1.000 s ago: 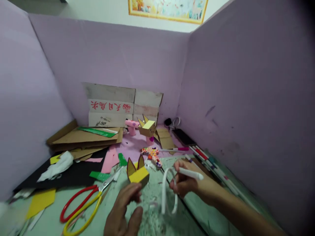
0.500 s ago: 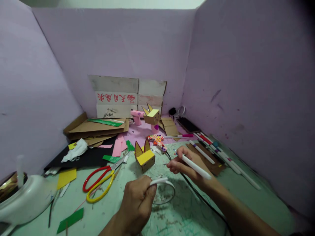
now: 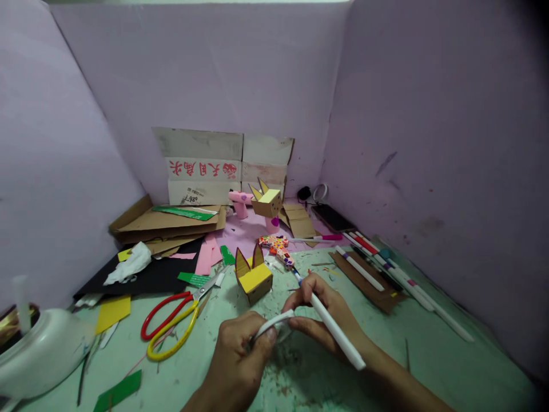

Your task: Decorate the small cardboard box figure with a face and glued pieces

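My left hand [image 3: 240, 357] is closed on a thin white curled strip [image 3: 274, 322] near the front middle of the table. Beside it, my right hand [image 3: 323, 315] grips a white marker [image 3: 337, 329], its bluish tip pointing up and away. Thumb and a finger of that same hand meet the strip's far end. Just beyond both hands stands a small cardboard box with a yellow top [image 3: 254, 279] and two pointed ears. Scissors [image 3: 174, 323] with one red and one yellow handle lie open to the left of my left hand.
A flower-patterned glue gun [image 3: 277, 249] lies behind the box. Several markers [image 3: 403, 280] line the right side. A second eared box [image 3: 266, 203] stands on a pink support. At left are cardboard pieces [image 3: 171, 226], paper scraps and a white container [image 3: 51, 349]. Walls enclose the table.
My right hand has moved toward the left hand, marker still in it, and its fingers now touch the strip. The strip's open loop has been drawn in between the hands.
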A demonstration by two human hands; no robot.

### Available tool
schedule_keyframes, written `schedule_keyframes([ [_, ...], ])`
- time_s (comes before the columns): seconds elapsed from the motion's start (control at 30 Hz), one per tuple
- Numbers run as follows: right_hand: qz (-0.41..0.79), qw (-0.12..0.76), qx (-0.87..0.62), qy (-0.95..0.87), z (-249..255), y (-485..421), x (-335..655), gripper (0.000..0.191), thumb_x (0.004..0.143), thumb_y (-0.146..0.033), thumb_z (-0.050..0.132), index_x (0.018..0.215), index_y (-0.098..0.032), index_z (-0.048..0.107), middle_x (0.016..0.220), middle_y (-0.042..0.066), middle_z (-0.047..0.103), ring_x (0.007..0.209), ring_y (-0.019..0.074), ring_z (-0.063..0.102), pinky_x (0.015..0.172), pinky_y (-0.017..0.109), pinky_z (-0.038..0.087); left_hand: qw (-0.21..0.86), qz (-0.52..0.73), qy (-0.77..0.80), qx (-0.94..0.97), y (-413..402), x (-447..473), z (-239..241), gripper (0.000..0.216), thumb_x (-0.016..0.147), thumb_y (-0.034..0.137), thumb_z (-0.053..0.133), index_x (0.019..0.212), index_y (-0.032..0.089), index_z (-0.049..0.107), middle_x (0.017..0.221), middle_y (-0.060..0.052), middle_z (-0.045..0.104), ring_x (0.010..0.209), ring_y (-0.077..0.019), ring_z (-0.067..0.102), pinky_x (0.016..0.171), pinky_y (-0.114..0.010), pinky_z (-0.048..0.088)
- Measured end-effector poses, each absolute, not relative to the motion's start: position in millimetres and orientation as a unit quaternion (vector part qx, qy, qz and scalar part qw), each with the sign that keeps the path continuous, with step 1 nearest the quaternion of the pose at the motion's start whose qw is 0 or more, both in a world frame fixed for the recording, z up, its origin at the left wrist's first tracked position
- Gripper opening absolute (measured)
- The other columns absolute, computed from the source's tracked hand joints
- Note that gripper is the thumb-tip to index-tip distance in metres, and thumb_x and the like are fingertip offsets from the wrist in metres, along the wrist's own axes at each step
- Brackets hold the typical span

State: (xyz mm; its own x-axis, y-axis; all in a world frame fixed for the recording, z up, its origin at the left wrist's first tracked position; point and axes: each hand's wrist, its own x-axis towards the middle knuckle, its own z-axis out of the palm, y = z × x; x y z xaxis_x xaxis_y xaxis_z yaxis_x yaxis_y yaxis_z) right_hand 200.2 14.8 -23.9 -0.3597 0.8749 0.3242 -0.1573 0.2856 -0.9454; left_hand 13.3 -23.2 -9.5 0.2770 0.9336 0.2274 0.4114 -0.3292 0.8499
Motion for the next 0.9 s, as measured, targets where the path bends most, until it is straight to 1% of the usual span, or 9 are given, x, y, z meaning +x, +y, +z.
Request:
schedule_keyframes([
  [0.07, 0.505, 0.486, -0.295, -0.649, -25, 13, 200, 0.035, 0.075, -0.017, 0.07, 0.079, -0.026, 0.036, 0.077, 0.0, 0.069, 0.071, 0.0165, 0.065, 0.066, 0.029, 0.05, 0.402, 0.399, 0.456, 0.687, -25, 14, -8, 0.027, 0.082, 0.039, 0.052, 0.073, 0.017, 0.065, 0.06, 0.001, 0.054, 0.058, -0.0144, 0.048, 0.054, -0.025, 0.035],
  [0.13, 0.487, 0.478, -0.303, -0.666, -26, 12, 200, 0.035, 0.075, -0.016, 0.069, 0.078, -0.026, 0.036, 0.077, 0.001, 0.07, 0.069, 0.0177, 0.066, 0.065, 0.03, 0.051, 0.456, 0.408, 0.459, 0.644, -25, 14, -7, 0.027, 0.077, 0.042, 0.056, 0.074, 0.016, 0.066, 0.059, 0.0, 0.056, 0.058, -0.0148, 0.048, 0.054, -0.025, 0.035],
  [0.23, 0.458, 0.473, -0.3, -0.69, -27, 10, 199, 0.033, 0.077, -0.016, 0.066, 0.076, -0.026, 0.035, 0.077, 0.003, 0.072, 0.067, 0.0189, 0.067, 0.065, 0.031, 0.052, 0.516, 0.398, 0.469, 0.596, -23, 16, -7, 0.036, 0.077, 0.044, 0.054, 0.057, 0.016, 0.059, 0.049, 0.001, 0.052, 0.049, -0.0124, 0.045, 0.05, -0.024, 0.033],
  [0.3, 0.438, 0.476, -0.293, -0.704, -29, 9, 197, 0.03, 0.078, -0.017, 0.065, 0.075, -0.026, 0.036, 0.078, 0.004, 0.073, 0.067, 0.0191, 0.067, 0.064, 0.032, 0.053, 0.537, 0.387, 0.471, 0.583, -21, 16, -7, 0.038, 0.077, 0.045, 0.054, 0.053, 0.016, 0.056, 0.044, 0.002, 0.048, 0.043, -0.0104, 0.041, 0.045, -0.023, 0.03],
  [0.47, 0.394, 0.49, -0.286, -0.723, -35, 8, 194, 0.029, 0.078, -0.016, 0.066, 0.075, -0.026, 0.039, 0.079, 0.003, 0.073, 0.067, 0.0179, 0.068, 0.063, 0.03, 0.053, 0.559, 0.365, 0.486, 0.564, -19, 18, -4, 0.03, 0.068, 0.042, 0.062, 0.063, 0.013, 0.065, 0.044, 0.004, 0.045, 0.041, -0.0074, 0.033, 0.041, -0.021, 0.023],
  [0.67, 0.322, 0.503, -0.26, -0.759, -37, 7, 193, 0.025, 0.08, -0.014, 0.065, 0.078, -0.026, 0.043, 0.079, 0.002, 0.073, 0.071, 0.0181, 0.068, 0.067, 0.031, 0.052, 0.586, 0.336, 0.514, 0.529, -16, 19, 3, 0.027, 0.061, 0.041, 0.056, 0.056, 0.014, 0.06, 0.041, 0.002, 0.048, 0.035, -0.0086, 0.037, 0.038, -0.022, 0.027],
  [0.8, 0.281, 0.521, -0.263, -0.762, -30, 3, 192, 0.03, 0.078, -0.011, 0.065, 0.084, -0.028, 0.041, 0.085, 0.001, 0.072, 0.075, 0.0182, 0.067, 0.075, 0.034, 0.051, 0.564, 0.337, 0.528, 0.538, -17, 19, 4, 0.026, 0.061, 0.038, 0.054, 0.053, 0.014, 0.059, 0.041, 0.002, 0.047, 0.036, -0.0083, 0.035, 0.039, -0.022, 0.025],
  [0.83, 0.281, 0.53, -0.276, -0.751, -28, 2, 192, 0.031, 0.078, -0.01, 0.064, 0.085, -0.028, 0.04, 0.085, 0.001, 0.071, 0.074, 0.0178, 0.067, 0.073, 0.034, 0.051, 0.554, 0.34, 0.53, 0.545, -17, 19, 5, 0.026, 0.061, 0.038, 0.054, 0.052, 0.014, 0.059, 0.041, 0.002, 0.047, 0.037, -0.0085, 0.035, 0.04, -0.023, 0.026],
  [0.9, 0.3, 0.536, -0.299, -0.73, -24, 0, 192, 0.031, 0.079, -0.01, 0.062, 0.086, -0.028, 0.038, 0.082, 0.001, 0.069, 0.068, 0.0163, 0.064, 0.066, 0.03, 0.052, 0.533, 0.345, 0.532, 0.56, -18, 19, 6, 0.026, 0.063, 0.037, 0.053, 0.051, 0.014, 0.059, 0.042, 0.002, 0.047, 0.039, -0.0092, 0.036, 0.042, -0.023, 0.026],
])
